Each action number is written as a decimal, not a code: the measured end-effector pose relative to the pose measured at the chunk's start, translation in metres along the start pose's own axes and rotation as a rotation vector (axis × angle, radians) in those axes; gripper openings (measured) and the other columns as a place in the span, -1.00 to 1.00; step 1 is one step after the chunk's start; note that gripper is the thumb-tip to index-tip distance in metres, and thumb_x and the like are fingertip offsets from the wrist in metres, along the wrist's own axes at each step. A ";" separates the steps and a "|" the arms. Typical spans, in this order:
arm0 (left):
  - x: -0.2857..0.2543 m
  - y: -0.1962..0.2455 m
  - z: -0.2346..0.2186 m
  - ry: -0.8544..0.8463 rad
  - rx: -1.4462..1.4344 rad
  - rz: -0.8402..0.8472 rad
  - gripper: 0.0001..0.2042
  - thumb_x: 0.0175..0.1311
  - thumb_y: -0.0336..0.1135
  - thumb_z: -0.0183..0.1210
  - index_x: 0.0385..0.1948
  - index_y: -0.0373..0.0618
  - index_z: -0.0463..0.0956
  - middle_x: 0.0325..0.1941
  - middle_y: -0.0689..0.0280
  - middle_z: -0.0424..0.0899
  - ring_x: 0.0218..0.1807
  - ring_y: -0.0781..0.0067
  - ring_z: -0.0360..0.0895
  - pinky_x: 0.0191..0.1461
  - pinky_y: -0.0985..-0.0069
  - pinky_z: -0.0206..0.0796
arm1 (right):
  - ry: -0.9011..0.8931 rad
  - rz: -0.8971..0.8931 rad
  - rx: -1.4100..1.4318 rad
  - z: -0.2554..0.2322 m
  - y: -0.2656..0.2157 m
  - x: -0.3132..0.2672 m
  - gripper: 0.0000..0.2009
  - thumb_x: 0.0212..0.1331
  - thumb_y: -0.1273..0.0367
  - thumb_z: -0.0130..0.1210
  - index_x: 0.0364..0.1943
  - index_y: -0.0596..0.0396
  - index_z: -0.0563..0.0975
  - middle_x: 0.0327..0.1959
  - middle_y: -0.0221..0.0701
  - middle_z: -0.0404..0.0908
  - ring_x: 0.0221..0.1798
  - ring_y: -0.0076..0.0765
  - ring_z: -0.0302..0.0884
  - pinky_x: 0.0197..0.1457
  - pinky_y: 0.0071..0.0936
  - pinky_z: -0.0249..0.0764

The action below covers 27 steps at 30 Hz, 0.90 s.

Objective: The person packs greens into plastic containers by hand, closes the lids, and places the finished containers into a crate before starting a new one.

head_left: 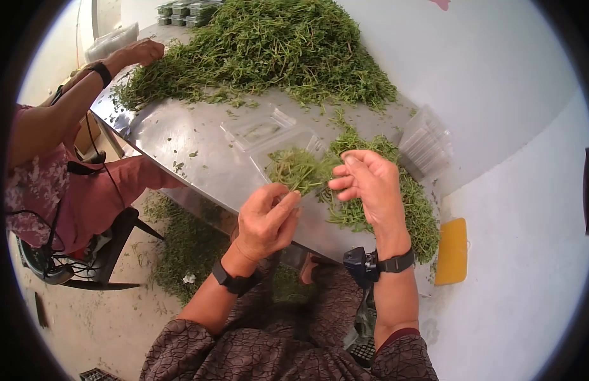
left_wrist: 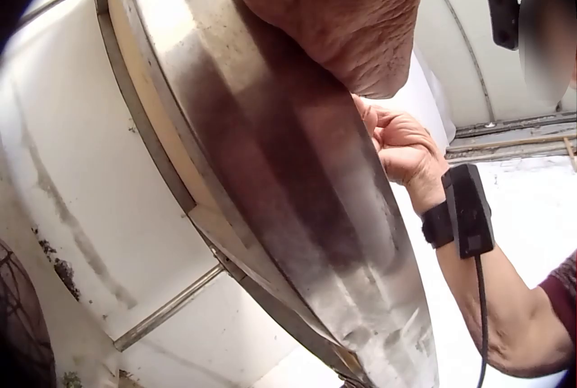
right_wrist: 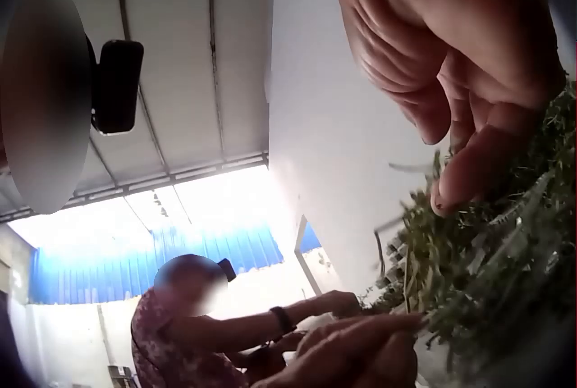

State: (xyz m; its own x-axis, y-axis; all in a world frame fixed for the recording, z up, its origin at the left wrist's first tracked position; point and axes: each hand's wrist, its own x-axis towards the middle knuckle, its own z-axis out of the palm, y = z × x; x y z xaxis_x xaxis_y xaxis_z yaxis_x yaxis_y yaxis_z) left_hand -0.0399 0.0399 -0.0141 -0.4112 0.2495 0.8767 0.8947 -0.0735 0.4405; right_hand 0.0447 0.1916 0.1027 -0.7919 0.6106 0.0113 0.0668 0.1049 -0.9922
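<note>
Between thumb and forefinger, my left hand (head_left: 267, 219) pinches the stems of a small bunch of green sprigs (head_left: 294, 166). To its right, my right hand (head_left: 374, 187) is raised beside the leafy end with its fingers loosely bent. The right wrist view shows a gap between that thumb and the fingers (right_wrist: 482, 158), with greens just behind them. Beyond the bunch lies an opened clear plastic clamshell box (head_left: 251, 141). A smaller heap of greens (head_left: 412, 213) spreads under and beside my right hand. In the left wrist view the sprigs are hidden.
A large mound of greens (head_left: 275, 51) covers the back of the metal table (head_left: 174, 136). Stacked empty boxes (head_left: 426, 141) stand at right, filled ones (head_left: 186, 11) at the back. Another person's hand (head_left: 144, 52) touches the mound. A yellow board (head_left: 452, 252) leans by the wall.
</note>
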 end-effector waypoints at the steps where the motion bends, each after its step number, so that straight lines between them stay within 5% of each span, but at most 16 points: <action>1: 0.000 0.000 -0.001 -0.022 -0.007 0.012 -0.64 -0.16 -0.63 0.26 -0.21 -0.19 0.60 -0.22 0.16 0.53 -0.42 0.32 0.53 -0.38 0.48 0.42 | -0.004 0.003 0.001 -0.001 0.002 -0.002 -0.76 0.31 0.40 0.02 -0.10 0.34 0.52 -0.32 -0.27 0.63 -0.45 -0.48 0.64 -0.51 -0.63 0.55; 3: -0.002 0.000 -0.002 -0.048 -0.013 0.021 -0.63 -0.15 -0.68 0.23 -0.19 -0.23 0.60 -0.20 0.12 0.50 -0.40 0.32 0.55 -0.36 0.49 0.42 | 0.165 -0.049 -0.184 -0.010 0.005 -0.006 -0.77 0.32 0.39 0.02 -0.11 0.30 0.54 -0.31 -0.30 0.65 -0.46 -0.54 0.62 -0.53 -0.67 0.47; 9: -0.002 0.001 0.000 -0.044 -0.019 0.004 -0.64 -0.16 -0.68 0.23 -0.21 -0.23 0.60 -0.22 0.13 0.51 -0.40 0.32 0.55 -0.36 0.50 0.43 | 0.173 -0.200 -0.257 -0.009 0.026 -0.025 -0.79 0.28 0.45 0.06 -0.07 0.26 0.56 -0.26 -0.29 0.67 -0.45 -0.54 0.60 -0.43 -0.60 0.47; 15: -0.001 0.002 -0.005 -0.060 -0.014 0.026 -0.66 -0.13 -0.65 0.23 -0.20 -0.23 0.60 -0.21 0.13 0.52 -0.35 0.32 0.55 -0.32 0.49 0.44 | 0.156 -0.686 -0.645 0.014 0.057 -0.041 -0.68 0.07 0.55 0.16 -0.03 0.14 0.56 0.05 -0.07 0.56 -0.28 -0.14 0.68 -0.25 -0.40 0.58; 24: -0.009 0.007 -0.040 -0.169 -0.095 -0.125 -0.69 -0.03 -0.52 0.21 -0.15 -0.23 0.60 -0.01 0.08 0.54 -0.19 0.27 0.55 -0.15 0.45 0.45 | 0.049 -0.808 -0.740 0.027 0.064 -0.068 -0.68 -0.03 0.58 0.20 -0.10 0.19 0.55 0.05 -0.07 0.53 -0.27 -0.11 0.67 -0.30 -0.32 0.59; 27: 0.000 0.015 -0.055 -0.123 0.143 0.018 -0.68 0.00 -0.42 0.23 -0.13 -0.23 0.60 0.02 0.07 0.53 -0.06 0.23 0.51 -0.06 0.37 0.43 | 0.078 -0.891 -0.740 0.028 0.068 -0.070 -0.67 -0.05 0.59 0.20 -0.11 0.20 0.54 0.04 -0.10 0.54 -0.27 -0.09 0.66 -0.30 -0.31 0.58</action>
State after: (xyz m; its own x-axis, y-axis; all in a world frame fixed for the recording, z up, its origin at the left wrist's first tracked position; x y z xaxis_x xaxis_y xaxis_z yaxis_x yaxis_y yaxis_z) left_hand -0.0362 -0.0143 0.0034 -0.3779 0.3662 0.8503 0.9212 0.0565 0.3850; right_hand 0.0872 0.1341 0.0308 -0.6995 0.1335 0.7021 -0.1363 0.9394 -0.3144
